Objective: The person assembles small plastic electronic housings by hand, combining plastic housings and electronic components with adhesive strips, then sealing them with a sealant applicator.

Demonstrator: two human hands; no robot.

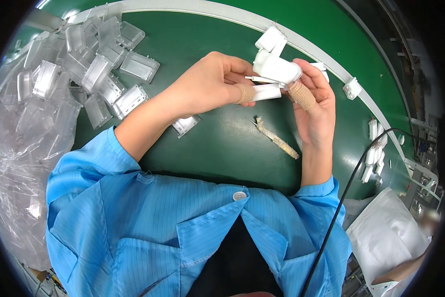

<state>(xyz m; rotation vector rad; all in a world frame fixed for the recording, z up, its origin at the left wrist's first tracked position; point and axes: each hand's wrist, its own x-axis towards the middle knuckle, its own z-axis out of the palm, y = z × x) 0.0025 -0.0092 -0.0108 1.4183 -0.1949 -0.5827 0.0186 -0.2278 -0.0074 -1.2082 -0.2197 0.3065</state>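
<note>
Above the far middle of the table, my left hand (210, 81) is closed, pinching a flat white plastic piece (267, 92) between its covered thumb and fingers. Facing it, my right hand (314, 99) has thumb and fingers curled at the right end of a rounded white plastic part (278, 68). A tan fabric cover wraps each thumb. Whether the two white parts are joined is hidden by the fingers. Just beyond them sits another white part (271, 38). Below my hands lies a thin pointed tool (278, 138) with a tape-wrapped handle.
Clear plastic cases (96, 69) pile up at the left, beside a big transparent bag (29, 133). White parts (375, 151) lie at the right, where a black cable (349, 190) crosses. A pale rail (232, 14) edges the table; a white bag (388, 237) is lower right.
</note>
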